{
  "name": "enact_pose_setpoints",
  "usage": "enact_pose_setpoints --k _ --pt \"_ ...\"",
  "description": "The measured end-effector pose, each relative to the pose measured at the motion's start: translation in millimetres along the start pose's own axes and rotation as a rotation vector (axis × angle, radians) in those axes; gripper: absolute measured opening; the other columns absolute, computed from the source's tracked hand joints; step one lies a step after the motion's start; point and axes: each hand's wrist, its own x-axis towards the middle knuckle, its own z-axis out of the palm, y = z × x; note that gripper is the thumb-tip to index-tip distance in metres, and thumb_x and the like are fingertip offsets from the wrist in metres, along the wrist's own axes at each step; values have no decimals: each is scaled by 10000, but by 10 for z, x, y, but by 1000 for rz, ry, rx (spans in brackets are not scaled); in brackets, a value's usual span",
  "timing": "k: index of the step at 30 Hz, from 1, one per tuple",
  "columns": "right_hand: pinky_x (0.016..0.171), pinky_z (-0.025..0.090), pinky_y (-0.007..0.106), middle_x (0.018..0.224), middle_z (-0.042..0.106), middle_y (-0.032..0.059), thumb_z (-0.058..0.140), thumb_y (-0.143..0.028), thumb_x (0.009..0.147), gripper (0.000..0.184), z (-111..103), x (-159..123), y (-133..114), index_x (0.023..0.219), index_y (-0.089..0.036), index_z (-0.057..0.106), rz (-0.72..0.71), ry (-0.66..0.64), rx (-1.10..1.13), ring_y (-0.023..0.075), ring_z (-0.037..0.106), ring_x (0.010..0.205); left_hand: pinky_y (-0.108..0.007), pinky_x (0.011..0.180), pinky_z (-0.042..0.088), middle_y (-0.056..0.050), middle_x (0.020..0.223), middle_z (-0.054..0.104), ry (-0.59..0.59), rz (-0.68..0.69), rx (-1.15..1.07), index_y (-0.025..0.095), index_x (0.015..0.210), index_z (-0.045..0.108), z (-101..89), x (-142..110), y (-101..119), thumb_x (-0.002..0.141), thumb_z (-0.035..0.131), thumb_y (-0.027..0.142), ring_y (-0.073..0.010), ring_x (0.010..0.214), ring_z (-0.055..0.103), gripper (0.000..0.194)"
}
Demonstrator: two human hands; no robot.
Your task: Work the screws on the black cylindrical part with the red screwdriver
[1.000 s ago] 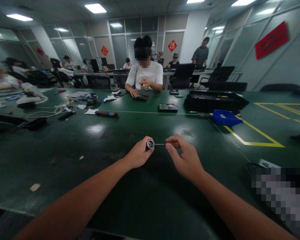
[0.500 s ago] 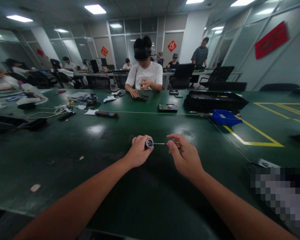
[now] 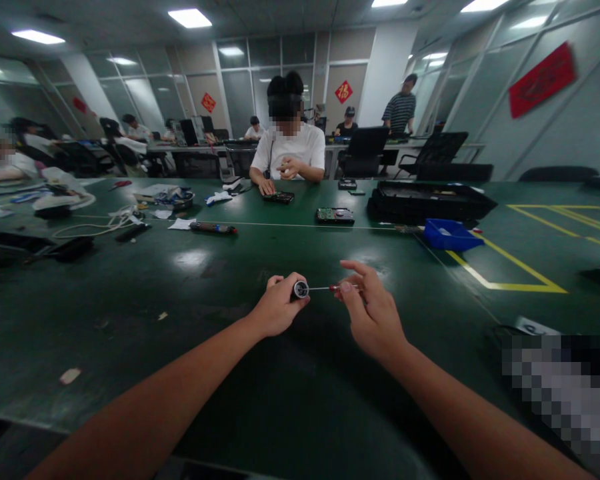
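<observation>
I see my left hand (image 3: 281, 307) wrapped around a dark cylinder (image 3: 301, 290); my right hand (image 3: 377, 320) pinches a screwdriver (image 3: 333, 289), its thin shaft at the cylinder's ringed end. Beyond, the green surface (image 3: 300, 400) carries a blue bin (image 3: 451, 235) and a hard drive (image 3: 335, 216), near a seated person (image 3: 293, 147)

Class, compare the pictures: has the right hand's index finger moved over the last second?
Yes. On the right hand, the index finger has lifted away from the screwdriver, its tip now closer to the nearest hard drive.
</observation>
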Motion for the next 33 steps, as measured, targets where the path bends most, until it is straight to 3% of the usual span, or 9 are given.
enact_pose_setpoints --k 2,8,13,19,24,33 --pt "736 502 341 901 691 45 437 -362 992 327 1 2 -1 1279 -231 523 4 -2 5 207 680 826 -442 1000 353 -19 1021 628 5 22 2 251 1043 542 -3 0 6 890 584 300 -263 1084 485 166" --pt "562 434 292 709 666 5 406 -447 1001 342 -9 25 -16 1111 -245 660 22 -16 -104 159 608 570 -421 961 377 -13 975 617 -16 51 6 240 1018 536 -5 17 -7 892 584 287 -240 1005 520 143" --pt "577 442 290 742 681 16 413 -449 1000 348 -12 36 -28 1120 -228 653 18 -29 -99 161 620 598 -413 961 334 -9 975 596 19 98 56 237 997 551 -15 26 -11 877 599 248 -227 991 515 129" --pt "569 436 285 754 682 11 410 -440 1007 335 -19 33 -23 1119 -225 642 11 -47 -95 149 608 580 -414 955 320 4 949 608 -26 69 35 246 1025 534 -8 6 -4 903 575 289 -220 956 517 136" --pt "558 426 278 719 660 0 402 -436 1013 334 -19 25 -23 1116 -222 637 0 -52 -95 144 605 578 -421 968 333 -8 1001 627 -29 19 -4 263 1048 535 6 1 -22 913 563 332 -254 1044 479 154" --pt "588 437 275 734 668 3 414 -404 1012 313 -19 27 9 1130 -211 629 -23 -23 -78 138 610 602 -402 938 302 2 989 607 -18 149 65 226 978 544 -30 1 23 881 592 217 -218 1004 511 109"
